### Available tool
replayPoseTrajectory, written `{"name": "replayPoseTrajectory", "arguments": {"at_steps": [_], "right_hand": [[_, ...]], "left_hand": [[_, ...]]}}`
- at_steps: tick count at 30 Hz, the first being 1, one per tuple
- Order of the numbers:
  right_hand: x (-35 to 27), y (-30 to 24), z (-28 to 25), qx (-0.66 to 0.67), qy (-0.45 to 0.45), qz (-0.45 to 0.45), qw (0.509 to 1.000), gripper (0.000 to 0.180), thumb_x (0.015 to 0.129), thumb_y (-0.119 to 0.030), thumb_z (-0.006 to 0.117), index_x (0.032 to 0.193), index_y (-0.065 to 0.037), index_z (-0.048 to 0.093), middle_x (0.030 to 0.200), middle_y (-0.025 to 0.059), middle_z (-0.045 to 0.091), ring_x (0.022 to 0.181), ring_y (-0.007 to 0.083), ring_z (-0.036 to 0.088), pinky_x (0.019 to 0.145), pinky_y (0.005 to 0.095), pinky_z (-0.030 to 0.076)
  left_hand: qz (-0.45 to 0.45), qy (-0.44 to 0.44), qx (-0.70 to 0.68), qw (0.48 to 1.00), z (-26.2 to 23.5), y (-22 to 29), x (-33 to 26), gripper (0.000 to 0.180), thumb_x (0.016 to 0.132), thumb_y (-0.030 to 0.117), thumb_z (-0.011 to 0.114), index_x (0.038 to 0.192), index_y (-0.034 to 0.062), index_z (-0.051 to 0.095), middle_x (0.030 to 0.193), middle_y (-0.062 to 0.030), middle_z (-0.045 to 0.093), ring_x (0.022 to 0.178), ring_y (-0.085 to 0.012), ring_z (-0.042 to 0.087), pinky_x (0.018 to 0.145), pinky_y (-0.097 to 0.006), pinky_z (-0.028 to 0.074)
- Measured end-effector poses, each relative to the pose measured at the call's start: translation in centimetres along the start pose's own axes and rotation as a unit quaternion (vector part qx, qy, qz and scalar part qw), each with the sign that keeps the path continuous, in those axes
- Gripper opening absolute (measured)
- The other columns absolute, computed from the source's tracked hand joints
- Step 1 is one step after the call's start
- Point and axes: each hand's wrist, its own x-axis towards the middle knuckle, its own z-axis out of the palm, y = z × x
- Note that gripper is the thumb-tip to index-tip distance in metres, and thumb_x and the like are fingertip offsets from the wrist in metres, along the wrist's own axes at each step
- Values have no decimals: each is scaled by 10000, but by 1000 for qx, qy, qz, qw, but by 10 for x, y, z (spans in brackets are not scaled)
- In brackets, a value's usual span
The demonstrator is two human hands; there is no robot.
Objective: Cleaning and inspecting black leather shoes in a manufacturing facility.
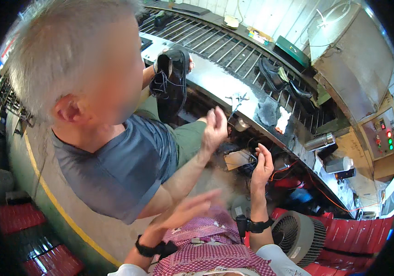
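My left hand (pixel 191 209) is over my lap, smeared by motion. Its fingers are stretched out and nothing shows in them. Further right, my right hand (pixel 262 166) is raised below the bench edge, with its fingers loosely bent and nothing visible in them. A black strap is on each of my forearms. Beside me on the left, a co-worker holds up black lace-up shoes (pixel 171 83) in one hand. The co-worker's other hand (pixel 215 129) is raised between the shoes and my right hand, its fingers up.
A metal bench (pixel 215 73) runs along a barred conveyor (pixel 224 43) carrying black shoes (pixel 273 76). On the bench are a dark pad (pixel 268 112), a white cloth (pixel 283 120) and a steel flask (pixel 320 141). A fan (pixel 298 237) stands at my right; orange wires hang below the bench.
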Motion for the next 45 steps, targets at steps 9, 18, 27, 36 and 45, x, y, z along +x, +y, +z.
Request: {"name": "replayPoseTrajectory", "arguments": {"at_steps": [9,18,27,36,45], "right_hand": [[-55,104,-15,31,-40,147,988,211,898,-44,452,1053,-26,595,888,22,597,760,77,535,675,208,443],[-89,113,-8,24,-79,224,971,219,878,-70,461,1041,-32,603,868,18,606,715,84,530,642,213,438],[-101,120,-16,-10,-103,288,952,220,881,-57,457,1051,-17,591,915,37,598,776,98,555,660,227,453],[-109,135,-25,-13,-84,305,949,224,876,-64,465,1056,-17,589,837,31,601,689,89,529,625,224,441],[-116,147,-25,-35,-80,351,932,233,865,-66,477,1069,-42,588,832,32,622,643,87,534,587,217,429]], "left_hand": [[-190,426,-89,880,-91,-168,-161,340,902,251,436,970,-43,594,931,-162,632,824,-271,632,743,-355,517],[-191,667,-313,648,-125,-333,-255,344,864,237,448,1067,-35,505,1001,-191,585,851,-336,609,692,-431,533],[-203,572,-150,781,-124,-263,-188,356,898,208,404,1148,-35,475,1028,-174,591,868,-293,622,712,-356,540],[-220,567,-145,780,-141,-250,-173,354,897,192,411,1161,-34,478,1020,-162,597,835,-274,634,681,-335,548],[-232,567,-133,779,-137,-259,-184,364,893,196,422,1155,-52,478,1025,-181,590,855,-298,628,686,-345,546]]}}
